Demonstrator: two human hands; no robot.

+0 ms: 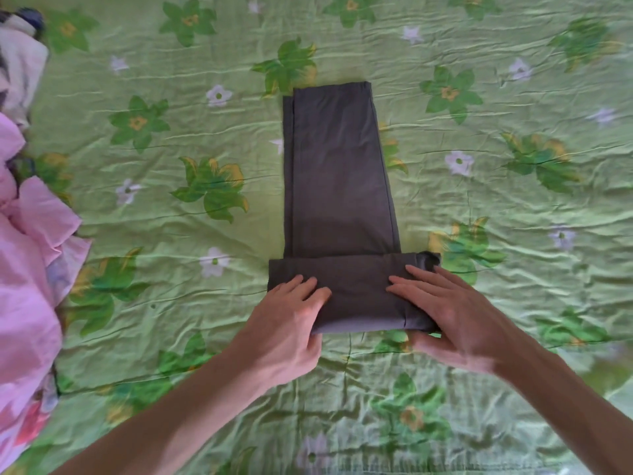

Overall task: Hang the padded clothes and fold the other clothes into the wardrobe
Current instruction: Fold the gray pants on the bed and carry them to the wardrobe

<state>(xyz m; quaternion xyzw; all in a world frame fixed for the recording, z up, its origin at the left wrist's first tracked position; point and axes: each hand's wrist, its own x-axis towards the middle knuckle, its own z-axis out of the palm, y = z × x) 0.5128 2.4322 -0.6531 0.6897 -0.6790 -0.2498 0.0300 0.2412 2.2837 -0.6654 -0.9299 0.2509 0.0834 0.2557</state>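
no readable writing or labels on anything. dark grey trousers [337, 186] lie lengthwise on green floral bedsheet [513, 200], near end folded over into a thick band. left hand [291, 323] grips band's left end, fingers on top, thumb under. right hand [445, 317] grips right end likewise, fingers straight. pink clothes [30, 269] heaped at left edge.
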